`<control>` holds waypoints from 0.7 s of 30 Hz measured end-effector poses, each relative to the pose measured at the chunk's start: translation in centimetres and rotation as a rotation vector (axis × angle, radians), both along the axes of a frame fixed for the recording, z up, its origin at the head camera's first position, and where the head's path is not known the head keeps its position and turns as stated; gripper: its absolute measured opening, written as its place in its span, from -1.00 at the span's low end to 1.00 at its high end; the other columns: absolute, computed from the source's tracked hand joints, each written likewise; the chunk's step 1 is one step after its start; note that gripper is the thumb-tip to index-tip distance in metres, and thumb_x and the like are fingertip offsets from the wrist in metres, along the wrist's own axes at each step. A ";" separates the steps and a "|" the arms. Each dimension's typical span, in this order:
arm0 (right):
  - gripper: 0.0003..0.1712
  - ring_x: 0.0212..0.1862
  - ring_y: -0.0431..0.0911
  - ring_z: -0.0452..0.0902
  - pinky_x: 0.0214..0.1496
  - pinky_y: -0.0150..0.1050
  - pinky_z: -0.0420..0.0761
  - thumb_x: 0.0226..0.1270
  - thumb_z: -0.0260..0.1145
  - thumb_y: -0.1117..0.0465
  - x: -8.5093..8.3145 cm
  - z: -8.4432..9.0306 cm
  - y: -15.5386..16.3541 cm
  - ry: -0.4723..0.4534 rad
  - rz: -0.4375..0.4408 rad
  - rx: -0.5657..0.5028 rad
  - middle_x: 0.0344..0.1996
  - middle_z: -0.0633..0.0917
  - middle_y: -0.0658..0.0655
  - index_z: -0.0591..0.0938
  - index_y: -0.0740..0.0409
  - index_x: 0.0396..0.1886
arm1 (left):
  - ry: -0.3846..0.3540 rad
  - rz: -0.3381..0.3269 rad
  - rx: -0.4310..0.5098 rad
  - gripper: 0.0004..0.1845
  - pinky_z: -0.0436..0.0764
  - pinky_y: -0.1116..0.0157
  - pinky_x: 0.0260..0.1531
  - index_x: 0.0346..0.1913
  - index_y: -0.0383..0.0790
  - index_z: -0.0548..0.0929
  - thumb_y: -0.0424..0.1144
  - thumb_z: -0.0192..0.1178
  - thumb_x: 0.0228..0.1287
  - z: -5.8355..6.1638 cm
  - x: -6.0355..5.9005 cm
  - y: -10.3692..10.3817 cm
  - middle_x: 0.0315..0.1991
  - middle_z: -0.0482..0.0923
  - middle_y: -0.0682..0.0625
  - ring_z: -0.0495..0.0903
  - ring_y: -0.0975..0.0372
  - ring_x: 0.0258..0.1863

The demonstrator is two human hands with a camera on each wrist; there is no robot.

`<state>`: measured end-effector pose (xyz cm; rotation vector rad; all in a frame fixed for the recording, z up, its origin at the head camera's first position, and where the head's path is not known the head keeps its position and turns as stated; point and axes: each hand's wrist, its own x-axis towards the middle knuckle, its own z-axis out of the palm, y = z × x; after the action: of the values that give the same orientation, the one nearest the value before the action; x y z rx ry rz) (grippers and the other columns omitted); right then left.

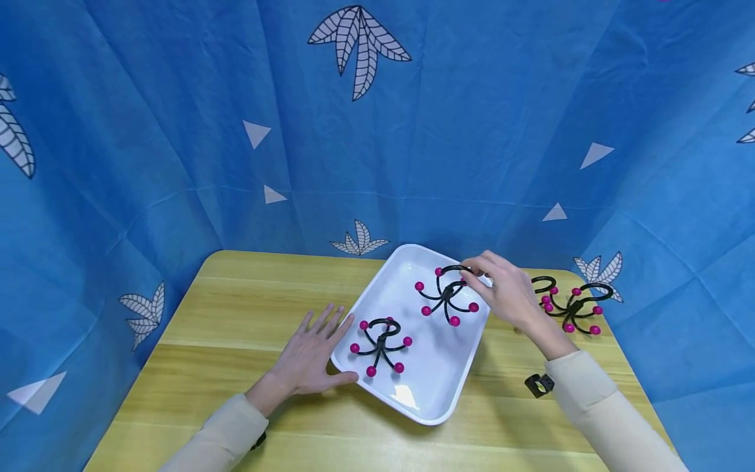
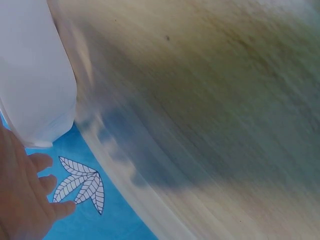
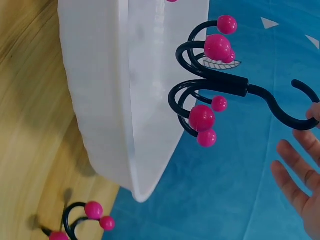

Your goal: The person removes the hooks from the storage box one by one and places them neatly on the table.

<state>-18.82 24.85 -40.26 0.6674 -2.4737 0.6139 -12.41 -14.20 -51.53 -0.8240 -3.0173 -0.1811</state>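
Note:
My right hand pinches the curved top of a black hanging hook with pink ball tips. In the right wrist view this hanging hook hangs from the fingertips with its arms over the white tray, the other fingers of the right hand loosely spread. A second hanging hook of the same kind stands in the white tray, near its left corner. My left hand is spread flat against the tray's left side, thumb and index fingertip at the rim. The left wrist view catches part of that hand.
On the table, right of the tray, more black hanging hooks stand close together, partly hidden behind the right hand. A blue patterned cloth hangs behind the table and at both sides.

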 end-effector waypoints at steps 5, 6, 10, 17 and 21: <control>-0.88 -0.36 -0.06 0.67 -0.57 -0.40 0.39 0.35 0.51 0.26 0.8 0.6 1.0 0.000 -0.002 0.008 -0.34 0.76 0.00 0.82 0.04 -0.14 | -0.004 0.001 -0.007 0.22 0.05 -0.25 0.69 0.73 0.00 0.01 0.65 0.05 0.19 0.0 0.0 0.0 0.74 0.02 -0.15 -0.04 -0.08 0.75; -0.87 -0.37 -0.08 0.65 -0.57 -0.42 0.37 0.34 0.51 0.27 1.0 0.7 1.2 0.000 -0.002 0.010 -0.33 0.76 -0.01 0.82 0.04 -0.14 | -0.005 0.002 -0.009 0.22 0.05 -0.25 0.69 0.73 0.00 0.01 0.65 0.05 0.19 0.0 0.0 0.0 0.74 0.02 -0.15 -0.04 -0.08 0.75; -0.84 -0.45 -0.15 0.55 -0.60 -0.46 0.31 0.31 0.53 0.29 1.6 1.1 2.0 0.004 -0.010 0.026 -0.33 0.77 -0.01 0.84 0.03 -0.13 | -0.007 0.001 -0.008 0.22 0.05 -0.25 0.69 0.73 0.00 0.02 0.65 0.05 0.19 -0.1 0.0 0.0 0.74 0.02 -0.15 -0.05 -0.08 0.75; -0.82 -0.41 -0.13 0.61 -0.57 -0.45 0.38 0.27 0.55 0.32 2.9 1.8 3.6 -0.023 -0.026 0.043 -0.35 0.72 -0.03 0.81 0.05 -0.16 | -0.008 0.000 0.003 0.21 0.04 -0.26 0.69 0.73 0.00 0.02 0.64 0.06 0.19 -0.1 0.0 0.0 0.74 0.02 -0.15 -0.05 -0.09 0.75; -0.82 -0.42 -0.16 0.60 -0.57 -0.43 0.38 0.25 0.54 0.34 3.4 1.8 4.8 -0.002 -0.023 0.056 -0.36 0.71 -0.06 0.80 0.03 -0.18 | -0.010 0.000 -0.005 0.22 0.03 -0.26 0.69 0.73 0.00 0.01 0.65 0.06 0.19 -0.2 -0.1 0.0 0.74 0.01 -0.14 -0.06 -0.08 0.76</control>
<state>-15.43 29.65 -38.46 0.6585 -2.5047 0.5387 -12.48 -14.19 -51.72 -0.8261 -3.0282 -0.1784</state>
